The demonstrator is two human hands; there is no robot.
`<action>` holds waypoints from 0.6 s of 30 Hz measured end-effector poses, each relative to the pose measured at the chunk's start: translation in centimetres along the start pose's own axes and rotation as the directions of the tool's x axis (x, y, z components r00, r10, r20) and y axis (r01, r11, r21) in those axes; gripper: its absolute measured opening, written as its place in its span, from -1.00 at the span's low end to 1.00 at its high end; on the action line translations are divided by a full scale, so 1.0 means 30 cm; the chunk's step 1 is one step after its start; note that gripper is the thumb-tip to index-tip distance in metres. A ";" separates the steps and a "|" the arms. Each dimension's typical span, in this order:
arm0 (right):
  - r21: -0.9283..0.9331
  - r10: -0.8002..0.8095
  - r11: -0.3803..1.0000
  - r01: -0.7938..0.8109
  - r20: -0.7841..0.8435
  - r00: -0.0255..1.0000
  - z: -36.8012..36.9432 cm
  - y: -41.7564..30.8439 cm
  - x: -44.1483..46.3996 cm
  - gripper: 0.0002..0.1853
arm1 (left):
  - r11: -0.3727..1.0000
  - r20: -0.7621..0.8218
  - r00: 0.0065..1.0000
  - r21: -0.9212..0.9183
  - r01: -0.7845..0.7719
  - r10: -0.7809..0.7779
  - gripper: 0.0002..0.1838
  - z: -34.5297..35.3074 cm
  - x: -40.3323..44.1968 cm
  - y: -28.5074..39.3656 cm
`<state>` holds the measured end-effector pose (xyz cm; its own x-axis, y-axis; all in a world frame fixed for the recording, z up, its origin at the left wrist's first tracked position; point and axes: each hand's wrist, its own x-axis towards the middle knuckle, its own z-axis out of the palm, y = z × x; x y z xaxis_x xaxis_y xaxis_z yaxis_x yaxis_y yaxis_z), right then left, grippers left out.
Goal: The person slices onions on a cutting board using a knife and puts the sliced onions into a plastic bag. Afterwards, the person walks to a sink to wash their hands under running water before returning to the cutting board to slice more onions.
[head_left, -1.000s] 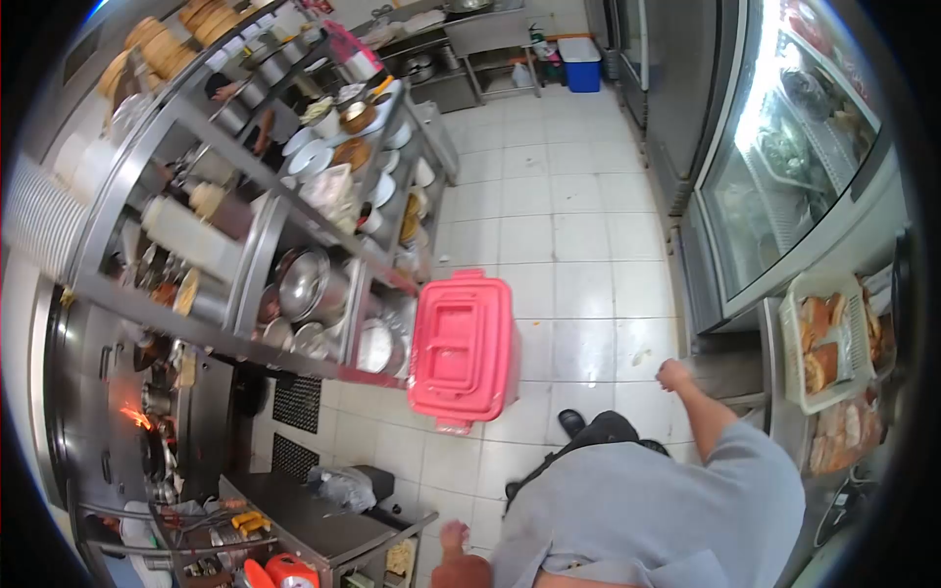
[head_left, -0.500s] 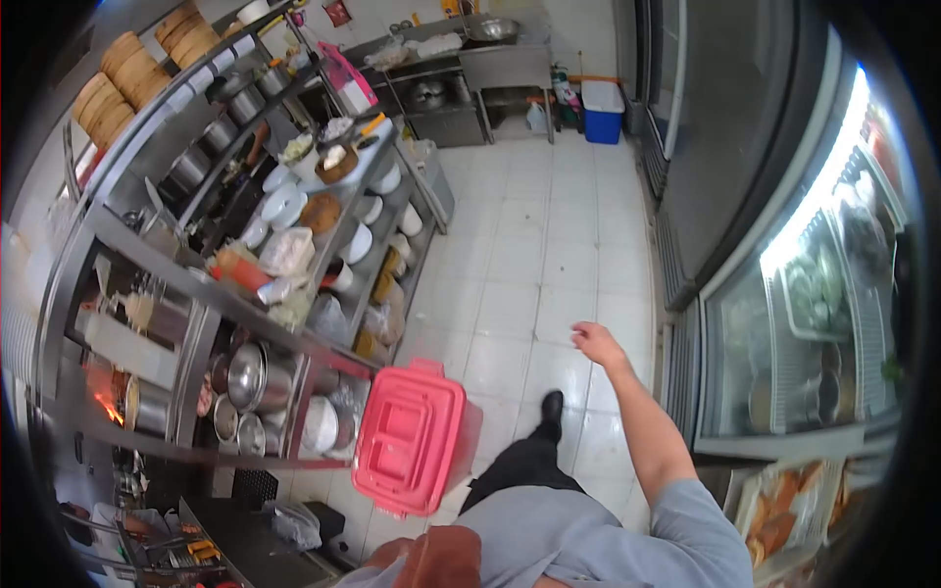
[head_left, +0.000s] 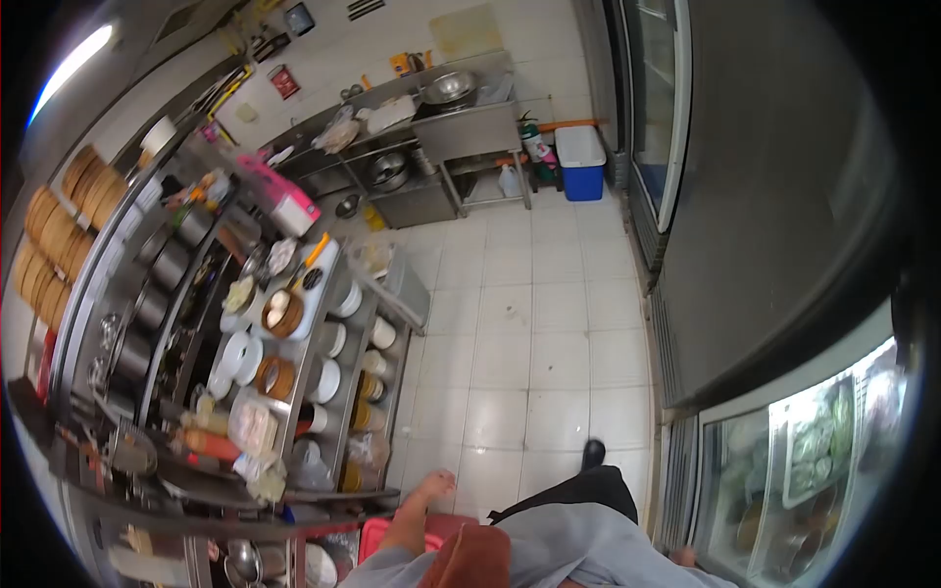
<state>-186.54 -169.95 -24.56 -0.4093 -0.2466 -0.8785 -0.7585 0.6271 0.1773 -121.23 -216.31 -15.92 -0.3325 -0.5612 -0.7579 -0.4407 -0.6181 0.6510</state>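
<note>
My left hand (head_left: 434, 484) hangs out in front of my body over the tiled floor, its fingers loosely apart and nothing held. Just behind it, partly covered by my left forearm, is a pink lidded plastic bin (head_left: 373, 537). The metal shelf rack stands to the left of this hand. At my right side a small patch of skin of my right arm or hand (head_left: 683, 557) shows beside the grey shirt; no fingers can be made out. A reddish-brown cloth (head_left: 470, 559) lies over the front of my shirt.
A steel work table (head_left: 312, 377) with bamboo steamers, bowls and tubs runs along the left. Refrigerators (head_left: 774, 196) line the right, one with a lit glass door (head_left: 804, 461). Ahead are a steel sink (head_left: 469, 132) and a blue-and-white cooler (head_left: 582, 176). White floor tiles (head_left: 500, 343) lie between.
I have walked forward, so the pink bin has slipped toward the bottom edge. My right arm has swung back and down; my left hand has come forward into view.
</note>
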 end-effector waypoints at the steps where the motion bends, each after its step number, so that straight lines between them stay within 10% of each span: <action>1: 0.061 0.025 0.998 -0.028 0.042 0.999 -0.063 -0.016 -0.021 -0.74 | 0.985 -0.007 0.987 0.067 -0.162 0.163 -0.79 -0.053 0.081 0.105; 6: 0.154 -0.079 0.985 0.081 -0.022 0.997 -0.514 -0.206 0.260 -0.74 | 0.936 -0.460 0.857 0.345 -0.070 0.234 -0.71 -0.015 0.247 0.513; 13: -0.305 -0.435 0.894 0.328 -0.414 0.800 -1.548 -0.718 0.998 -0.75 | 0.975 -0.237 0.960 0.130 0.180 -0.146 -0.73 0.074 0.499 0.555; 14: -0.287 -0.417 0.907 0.307 -0.516 0.749 -1.727 -0.818 1.098 -0.75 | 0.962 -0.210 0.956 0.140 0.235 -0.203 -0.74 0.071 0.519 0.539; 16: 0.404 -0.253 0.749 0.526 -0.558 0.790 -2.215 -1.076 0.982 -0.72 | 0.938 -0.184 0.962 0.247 0.245 -0.203 -0.75 0.064 0.537 0.492; 18: 0.347 -0.322 0.656 0.670 -0.674 0.665 -2.595 -1.280 0.726 -0.83 | 0.912 -0.164 0.952 0.286 0.296 -0.257 -0.76 0.035 0.545 0.497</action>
<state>-205.81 -256.93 -15.96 -0.3694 -0.8638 -0.3426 -0.5957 0.5030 -0.6262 -134.11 -234.12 -18.67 -0.0663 -0.4658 -0.8824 -0.7382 -0.5721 0.3574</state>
